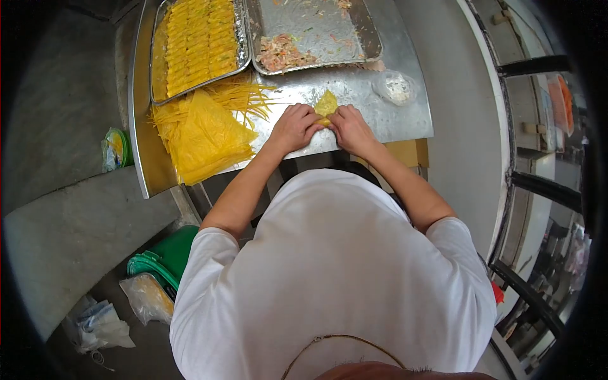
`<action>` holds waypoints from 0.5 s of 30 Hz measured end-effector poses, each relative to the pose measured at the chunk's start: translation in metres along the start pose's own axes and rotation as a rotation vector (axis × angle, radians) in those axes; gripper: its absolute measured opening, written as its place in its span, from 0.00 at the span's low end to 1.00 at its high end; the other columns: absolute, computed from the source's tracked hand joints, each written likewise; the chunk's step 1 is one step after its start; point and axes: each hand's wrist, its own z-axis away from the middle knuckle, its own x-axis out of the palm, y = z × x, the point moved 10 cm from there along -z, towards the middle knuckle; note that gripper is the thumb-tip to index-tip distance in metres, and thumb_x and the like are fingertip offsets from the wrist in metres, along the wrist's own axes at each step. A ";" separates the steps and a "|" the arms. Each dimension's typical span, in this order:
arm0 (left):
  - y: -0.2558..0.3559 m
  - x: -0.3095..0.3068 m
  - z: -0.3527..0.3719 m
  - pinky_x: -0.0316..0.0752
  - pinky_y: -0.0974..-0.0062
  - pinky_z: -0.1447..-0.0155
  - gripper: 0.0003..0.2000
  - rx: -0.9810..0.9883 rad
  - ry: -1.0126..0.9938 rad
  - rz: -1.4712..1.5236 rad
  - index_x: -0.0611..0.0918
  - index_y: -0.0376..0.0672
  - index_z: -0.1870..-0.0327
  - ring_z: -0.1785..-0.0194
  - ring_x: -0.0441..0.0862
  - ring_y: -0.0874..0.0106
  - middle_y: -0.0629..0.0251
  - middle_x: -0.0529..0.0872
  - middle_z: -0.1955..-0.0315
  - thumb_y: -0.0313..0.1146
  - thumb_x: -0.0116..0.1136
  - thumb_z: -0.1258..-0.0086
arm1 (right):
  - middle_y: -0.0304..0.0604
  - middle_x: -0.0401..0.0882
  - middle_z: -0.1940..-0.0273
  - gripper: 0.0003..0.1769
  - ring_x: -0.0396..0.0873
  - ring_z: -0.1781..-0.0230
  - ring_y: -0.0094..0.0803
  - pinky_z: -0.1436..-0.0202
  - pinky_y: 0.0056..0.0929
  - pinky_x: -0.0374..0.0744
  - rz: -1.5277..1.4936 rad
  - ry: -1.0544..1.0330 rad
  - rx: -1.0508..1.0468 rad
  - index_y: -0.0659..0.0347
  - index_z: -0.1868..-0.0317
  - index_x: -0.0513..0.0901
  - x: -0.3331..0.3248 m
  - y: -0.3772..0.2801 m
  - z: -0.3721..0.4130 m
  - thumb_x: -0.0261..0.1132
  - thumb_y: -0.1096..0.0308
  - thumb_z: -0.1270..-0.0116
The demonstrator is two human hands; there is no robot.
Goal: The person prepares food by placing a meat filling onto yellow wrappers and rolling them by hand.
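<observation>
Near the front edge of the metal table [297, 147], a small yellow wrapper [326, 102] lies with its pointed end away from me and its near part rolled. My left hand [295, 128] and my right hand [350, 130] pinch the two ends of the rolled part. A stack of yellow sheets [212, 136] with loose strips lies left of my left hand. Beyond, one metal tray [246, 56] holds rows of yellow rolls [201, 44]. Another tray [379, 54] holds a pinkish filling [282, 53] in its near left corner.
A clear bag or bowl with white contents [396, 87] stands at the table's right. A green bin [171, 253] and plastic bags [104, 324] are on the floor at the left. Black bars [535, 65] line the right side.
</observation>
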 end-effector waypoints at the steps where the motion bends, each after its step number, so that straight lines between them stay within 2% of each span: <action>1: -0.002 0.003 0.000 0.78 0.60 0.43 0.13 0.003 -0.004 0.002 0.90 0.45 0.49 0.48 0.83 0.58 0.62 0.86 0.55 0.39 0.73 0.30 | 0.51 0.81 0.54 0.11 0.80 0.49 0.51 0.42 0.48 0.78 -0.001 0.002 0.006 0.63 0.51 0.87 -0.002 -0.001 0.000 0.73 0.69 0.31; 6: 0.000 -0.003 -0.007 0.76 0.60 0.40 0.20 -0.028 0.040 -0.035 0.86 0.45 0.40 0.46 0.82 0.56 0.61 0.86 0.52 0.39 0.74 0.30 | 0.51 0.82 0.52 0.14 0.80 0.47 0.51 0.40 0.49 0.78 -0.017 0.084 -0.033 0.62 0.46 0.87 -0.009 0.001 0.001 0.72 0.67 0.30; 10: 0.004 -0.002 -0.005 0.76 0.59 0.39 0.20 0.006 0.011 -0.067 0.86 0.45 0.39 0.44 0.81 0.56 0.60 0.86 0.50 0.38 0.74 0.30 | 0.53 0.83 0.51 0.17 0.80 0.47 0.53 0.40 0.51 0.78 0.009 0.072 -0.003 0.64 0.43 0.87 -0.011 0.008 -0.004 0.72 0.68 0.29; 13: -0.001 0.002 -0.006 0.75 0.59 0.39 0.22 -0.016 -0.011 -0.058 0.86 0.45 0.38 0.43 0.81 0.57 0.61 0.85 0.48 0.40 0.74 0.30 | 0.55 0.83 0.49 0.18 0.79 0.44 0.55 0.38 0.51 0.77 -0.117 0.119 0.113 0.65 0.40 0.86 -0.044 0.035 0.001 0.70 0.70 0.29; 15: -0.001 -0.001 -0.007 0.75 0.59 0.39 0.21 -0.041 0.003 -0.059 0.86 0.45 0.38 0.42 0.81 0.57 0.61 0.86 0.49 0.39 0.74 0.30 | 0.59 0.83 0.45 0.19 0.78 0.40 0.58 0.34 0.51 0.77 -0.015 0.341 0.206 0.65 0.39 0.86 -0.094 0.072 0.016 0.67 0.71 0.28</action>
